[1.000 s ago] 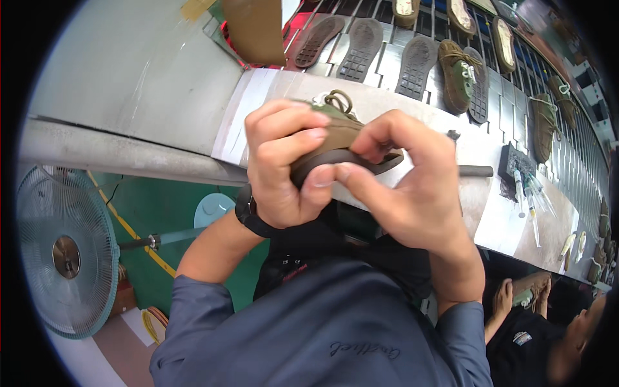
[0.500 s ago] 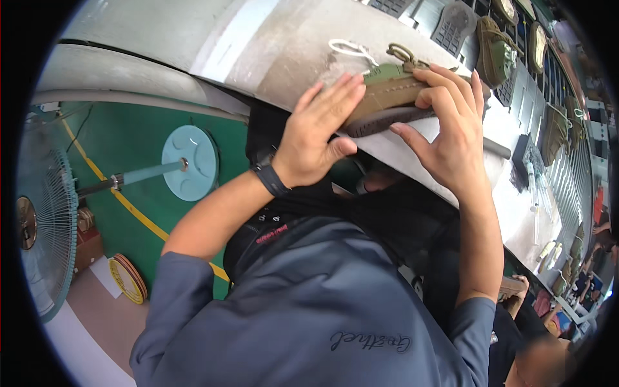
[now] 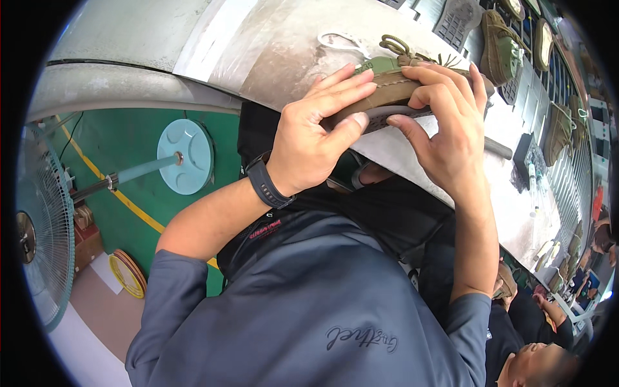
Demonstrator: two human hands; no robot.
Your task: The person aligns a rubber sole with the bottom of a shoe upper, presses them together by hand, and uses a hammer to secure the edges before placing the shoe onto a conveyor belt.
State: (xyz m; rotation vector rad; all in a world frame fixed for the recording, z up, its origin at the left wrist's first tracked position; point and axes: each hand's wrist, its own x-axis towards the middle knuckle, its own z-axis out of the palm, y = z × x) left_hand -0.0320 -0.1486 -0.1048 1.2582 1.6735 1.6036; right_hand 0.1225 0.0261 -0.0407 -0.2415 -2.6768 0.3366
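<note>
A brown shoe (image 3: 391,91) with a dark sole lies on its side along the near edge of the worktable. My left hand (image 3: 316,132) wraps one end of it, fingers over the upper and thumb against the sole edge. Around the other end curls my right hand (image 3: 448,119), its fingertips on the upper and its thumb by the sole. Behind the fingers a green part (image 3: 379,64) shows at the shoe's opening, next to olive laces (image 3: 396,46). A white cord loop (image 3: 340,42) lies on the table beyond. My hands hide both ends of the shoe.
More shoes (image 3: 495,48) and loose soles (image 3: 459,24) stand on the roller conveyor (image 3: 574,187) at the right. A dark rod (image 3: 498,148) and a small black box (image 3: 525,151) lie on the worktable (image 3: 271,71). A fan (image 3: 45,226) stands at left. Another person works at lower right.
My left hand has closed onto the shoe, its thumb moving up against the sole edge. The shoe has tipped so less of its sole shows. My right hand stays nearly in place.
</note>
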